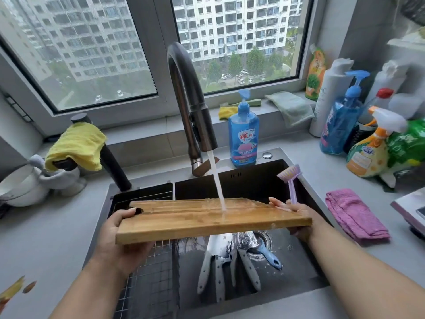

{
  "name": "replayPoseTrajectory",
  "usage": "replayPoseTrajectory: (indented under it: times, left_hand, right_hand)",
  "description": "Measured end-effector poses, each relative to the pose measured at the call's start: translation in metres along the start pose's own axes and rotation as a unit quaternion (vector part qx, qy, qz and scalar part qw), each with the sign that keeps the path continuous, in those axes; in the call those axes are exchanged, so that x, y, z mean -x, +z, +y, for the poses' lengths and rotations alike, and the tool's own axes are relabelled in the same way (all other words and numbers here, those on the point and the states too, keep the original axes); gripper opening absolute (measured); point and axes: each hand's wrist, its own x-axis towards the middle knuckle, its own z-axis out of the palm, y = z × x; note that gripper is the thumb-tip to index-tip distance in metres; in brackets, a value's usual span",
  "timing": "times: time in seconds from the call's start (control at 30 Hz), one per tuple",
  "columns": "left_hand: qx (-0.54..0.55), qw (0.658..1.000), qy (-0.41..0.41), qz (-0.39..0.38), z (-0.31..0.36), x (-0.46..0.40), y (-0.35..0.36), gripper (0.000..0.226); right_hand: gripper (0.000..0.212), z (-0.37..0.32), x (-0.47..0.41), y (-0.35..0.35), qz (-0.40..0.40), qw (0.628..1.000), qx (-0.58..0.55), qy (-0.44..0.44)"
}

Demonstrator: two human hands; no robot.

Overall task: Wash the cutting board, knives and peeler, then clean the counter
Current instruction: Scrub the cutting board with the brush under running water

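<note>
Grey worktop surrounds black sink below window. Left hand fingers grip cutting board; right hand grips board and brush.

A rectangular wooden cutting board is held over the dark sink, under the curved metal tap. Steel-handled knives and a blue-handled peeler lie in the basin below. A folded pink cloth lies on the grey counter to the right.
</note>
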Motion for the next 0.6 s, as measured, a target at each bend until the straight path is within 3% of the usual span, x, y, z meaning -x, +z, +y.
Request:
replayPoseTrajectory:
  times: [0.07, 0.13, 0.2, 0.27, 0.37, 0.43, 0.53, 0.6]
  left_hand:
    - [0.014, 1.000, -0.017, -0.010, -0.003, -0.006, -0.002, 0.034]
    - [0.005, 0.999, -0.027, -0.020, -0.011, -0.011, -0.006, 0.018]
    - [-0.009, 0.999, -0.029, -0.035, -0.022, -0.021, -0.010, 0.039]
    - [-0.005, 0.998, -0.033, -0.061, -0.033, -0.025, -0.005, 0.041]
    - [0.006, 0.996, -0.042, -0.082, -0.048, -0.037, -0.003, 0.041]
    - [0.005, 0.996, -0.050, -0.076, -0.057, -0.046, -0.003, 0.044]
    - [-0.022, 0.995, -0.066, -0.075, -0.067, -0.055, 0.001, 0.055]
    - [-0.044, 0.994, -0.076, -0.070, -0.073, -0.061, 0.003, 0.057]
  right_hand:
    - [0.044, -0.002, -0.001, -0.004, 0.011, 0.998, 0.060, -0.020]
    - [0.021, -0.005, 0.003, -0.005, 0.065, 0.974, 0.210, -0.046]
    - [0.010, -0.009, 0.006, -0.009, 0.141, 0.892, 0.421, -0.090]
    - [0.005, -0.010, 0.009, -0.010, 0.178, 0.814, 0.545, -0.097]
    - [0.007, 0.003, 0.019, 0.005, 0.142, 0.797, 0.586, -0.041]
    - [0.009, 0.013, 0.027, 0.018, 0.110, 0.763, 0.636, -0.018]
    - [0.017, 0.031, 0.041, 0.041, 0.081, 0.720, 0.689, -0.024]
    - [0.015, 0.045, 0.060, 0.061, 0.068, 0.714, 0.696, -0.027]
